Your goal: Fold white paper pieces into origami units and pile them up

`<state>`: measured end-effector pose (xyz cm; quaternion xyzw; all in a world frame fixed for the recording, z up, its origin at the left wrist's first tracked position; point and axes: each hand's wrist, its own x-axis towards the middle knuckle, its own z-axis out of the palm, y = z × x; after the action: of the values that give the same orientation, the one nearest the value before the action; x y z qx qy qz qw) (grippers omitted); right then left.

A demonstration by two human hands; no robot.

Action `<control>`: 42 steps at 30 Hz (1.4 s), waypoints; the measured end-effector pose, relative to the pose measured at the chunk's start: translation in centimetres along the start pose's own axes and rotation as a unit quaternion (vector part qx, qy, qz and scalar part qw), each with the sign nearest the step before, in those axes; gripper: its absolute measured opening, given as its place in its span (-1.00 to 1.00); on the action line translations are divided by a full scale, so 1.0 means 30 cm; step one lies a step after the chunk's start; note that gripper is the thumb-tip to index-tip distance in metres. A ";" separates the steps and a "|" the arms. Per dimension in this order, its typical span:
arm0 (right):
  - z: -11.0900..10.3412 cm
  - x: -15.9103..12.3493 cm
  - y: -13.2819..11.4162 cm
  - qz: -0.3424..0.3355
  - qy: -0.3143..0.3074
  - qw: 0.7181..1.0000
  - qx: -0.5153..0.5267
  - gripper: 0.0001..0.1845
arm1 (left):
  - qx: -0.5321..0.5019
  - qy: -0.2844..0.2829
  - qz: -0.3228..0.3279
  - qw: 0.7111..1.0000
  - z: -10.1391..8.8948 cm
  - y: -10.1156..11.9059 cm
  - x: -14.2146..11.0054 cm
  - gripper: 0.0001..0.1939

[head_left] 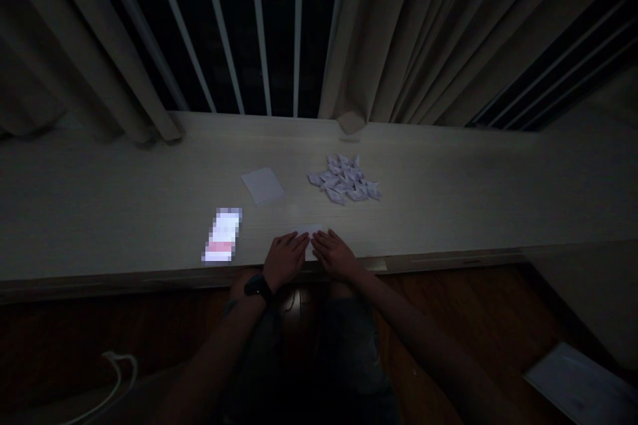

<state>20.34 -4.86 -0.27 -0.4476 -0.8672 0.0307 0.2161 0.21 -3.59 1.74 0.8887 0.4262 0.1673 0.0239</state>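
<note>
A small piece of white paper [310,251] lies at the front edge of the pale ledge, largely covered by my hands. My left hand [288,256], with a dark band on its wrist, rests on the paper's left part with the fingers stretched out flat. From the other side my right hand [335,254] presses on it, its fingers also extended. The fingertips of both hands nearly meet at the middle. Beyond them sits a cluster of several folded paper pieces [345,179] with pointed ends. To its left is a flat square stack of paper [262,186].
A lit phone [222,235], its screen blurred out, lies left of my hands on the ledge [448,199]. Curtains [399,33] and a barred window [234,26] stand behind. A white cable [119,372] is low at left, a pale flat object [581,382] low at right.
</note>
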 end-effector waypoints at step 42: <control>-0.033 0.074 0.039 0.074 0.001 0.992 -0.098 -0.80 | -0.020 -0.006 0.007 1.000 -0.012 0.019 -0.034 -0.57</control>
<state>20.51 -2.55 1.12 -0.5296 -0.8303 -0.0395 0.1693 -0.08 -4.77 1.90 0.8923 0.4159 0.1704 0.0433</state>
